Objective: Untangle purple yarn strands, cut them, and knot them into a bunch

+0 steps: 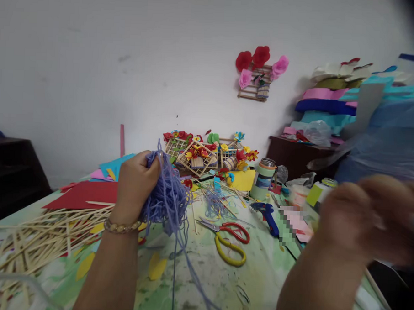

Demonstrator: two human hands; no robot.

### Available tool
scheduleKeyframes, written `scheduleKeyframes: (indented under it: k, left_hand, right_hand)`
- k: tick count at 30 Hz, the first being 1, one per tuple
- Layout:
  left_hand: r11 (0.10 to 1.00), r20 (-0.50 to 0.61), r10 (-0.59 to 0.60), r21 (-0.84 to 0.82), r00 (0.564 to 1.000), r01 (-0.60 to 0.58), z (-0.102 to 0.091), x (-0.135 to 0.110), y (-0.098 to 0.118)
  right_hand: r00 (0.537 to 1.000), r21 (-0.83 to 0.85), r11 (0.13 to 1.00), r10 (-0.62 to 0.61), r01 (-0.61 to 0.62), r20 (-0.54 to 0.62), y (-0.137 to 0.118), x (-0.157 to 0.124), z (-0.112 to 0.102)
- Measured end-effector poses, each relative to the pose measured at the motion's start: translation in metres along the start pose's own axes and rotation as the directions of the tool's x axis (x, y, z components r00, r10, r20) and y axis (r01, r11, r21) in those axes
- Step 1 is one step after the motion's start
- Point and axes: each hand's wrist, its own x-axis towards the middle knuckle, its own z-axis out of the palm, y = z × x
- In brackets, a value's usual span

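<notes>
My left hand point(137, 179), with a beaded bracelet on its wrist, is closed on a tangled bundle of purple yarn point(169, 190) held up above the table. Long loose strands trail from the bundle down toward the table's near edge. Over at the right, my right hand point(372, 217) is raised and smeared by motion, so its fingers and anything in them cannot be made out. Between the two hands lie scissors point(229, 238) with one red and one yellow handle. Behind them rests a smaller tangle of purple yarn point(216, 203).
Thin wooden sticks point(45, 239) are heaped at the left by red paper point(85, 195). A blue glue gun point(268, 217) and an uncapped thermos point(262, 178) stand right of centre. Stick lattices with paper flowers point(196, 157) lean at the back. Stacked coloured material point(326, 105) fills the right.
</notes>
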Motion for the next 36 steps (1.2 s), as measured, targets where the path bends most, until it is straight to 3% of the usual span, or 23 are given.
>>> scheduleKeyframes:
  k: [1, 3, 5, 7, 9, 15, 19, 22, 28, 30, 32, 36]
  left_hand:
    - [1.000, 0.008, 0.006, -0.001, 1.000, -0.006, 0.001, 0.000, 0.002]
    - [1.000, 0.029, 0.014, -0.005, 1.000, -0.013, 0.004, -0.002, 0.005]
    - [1.000, 0.068, 0.020, -0.019, 0.997, -0.019, 0.008, -0.003, 0.009]
    - [0.999, 0.132, 0.038, -0.039, 0.990, -0.033, 0.012, -0.004, 0.014]
    - [0.997, 0.198, 0.059, -0.050, 0.978, -0.050, 0.018, -0.006, 0.018]
    - [0.990, 0.374, 0.129, -0.098, 0.918, -0.099, 0.034, -0.011, 0.024]
    - [0.987, 0.410, 0.137, -0.135, 0.902, -0.088, 0.038, -0.010, 0.021]
    - [0.986, 0.443, 0.097, -0.166, 0.891, -0.025, 0.034, -0.008, 0.019]
    - [0.978, 0.467, 0.090, -0.211, 0.880, 0.011, 0.033, -0.008, 0.020]
    - [0.977, 0.471, 0.109, -0.214, 0.875, -0.007, 0.034, -0.008, 0.019]
    - [0.977, 0.480, 0.105, -0.213, 0.871, -0.001, 0.034, -0.007, 0.018]
    - [0.973, 0.482, 0.050, -0.219, 0.875, 0.066, 0.031, -0.005, 0.014]
  right_hand:
    - [0.998, -0.241, 0.969, 0.059, -0.053, 0.018, 0.013, -0.001, 0.005]
    - [0.952, -0.667, 0.710, 0.306, -0.227, 0.002, 0.043, -0.008, 0.015]
    - [0.846, -0.797, 0.484, 0.529, -0.362, -0.064, 0.073, -0.023, 0.021]
    - [0.654, -0.818, 0.284, 0.743, -0.501, -0.143, 0.100, -0.044, 0.022]
    - [0.574, -0.846, 0.181, 0.801, -0.502, -0.170, 0.121, -0.063, 0.018]
    - [0.541, -0.832, 0.127, 0.810, -0.540, -0.227, 0.139, -0.082, 0.006]
    - [0.576, -0.916, 0.095, 0.801, -0.389, -0.161, 0.134, -0.076, 0.004]
    - [0.586, -0.912, 0.080, 0.788, -0.403, -0.190, 0.132, -0.073, 0.004]
    - [0.478, -0.784, 0.152, 0.855, -0.602, -0.202, 0.138, -0.080, 0.007]
    - [0.498, -0.797, 0.157, 0.844, -0.583, -0.198, 0.138, -0.079, 0.006]
    - [0.549, -0.824, 0.151, 0.807, -0.546, -0.216, 0.135, -0.075, 0.004]
    - [0.610, -0.822, 0.161, 0.749, -0.546, -0.259, 0.129, -0.064, 0.000]
